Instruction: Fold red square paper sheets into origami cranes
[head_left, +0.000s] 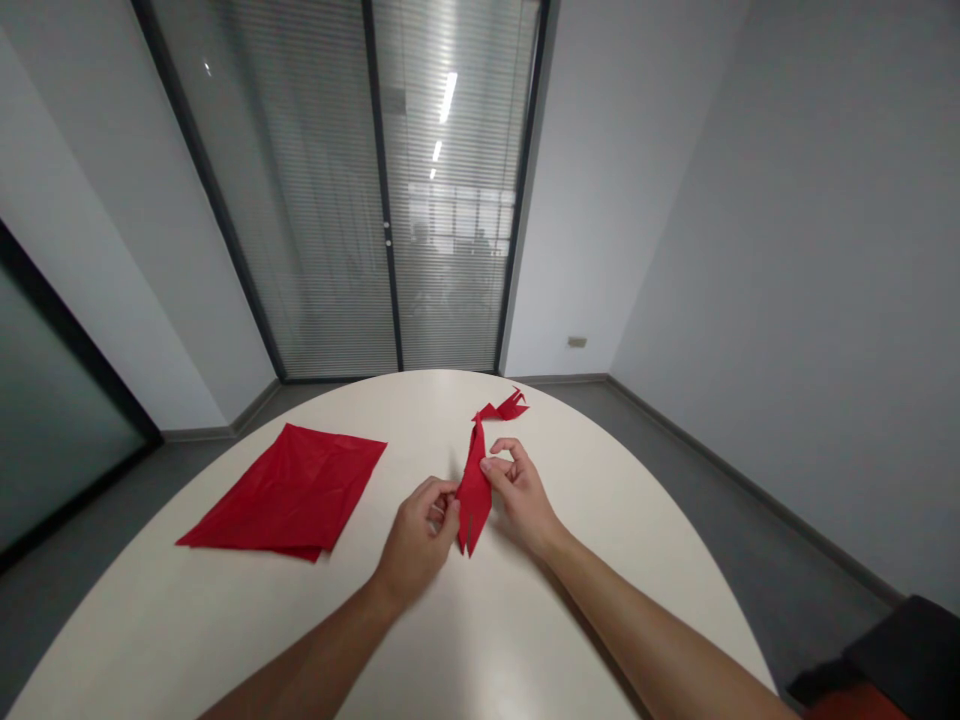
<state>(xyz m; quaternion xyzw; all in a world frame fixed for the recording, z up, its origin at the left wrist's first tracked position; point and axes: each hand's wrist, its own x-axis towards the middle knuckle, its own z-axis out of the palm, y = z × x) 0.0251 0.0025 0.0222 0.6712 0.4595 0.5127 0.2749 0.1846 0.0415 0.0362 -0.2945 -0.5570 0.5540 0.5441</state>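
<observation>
In the head view, the folded red paper (474,488) stood over the near-middle of the pale, round-edged bench (600,570), between the two hands, its two split points toward the person. The left hand (421,528) had its grip closed, thumb and forefinger pinching the paper's left edge. The right hand (519,492) had its grip closed on the right edge, farther up, with its other fingers curled loosely clear. Left of them lay a stack of red sheets (292,490), corners fanned slightly. Beyond the narrow tip was a small red folded shape (512,406), seemingly spiky, though too small to read well. Blinds (457,310) hung behind the bench.
</observation>
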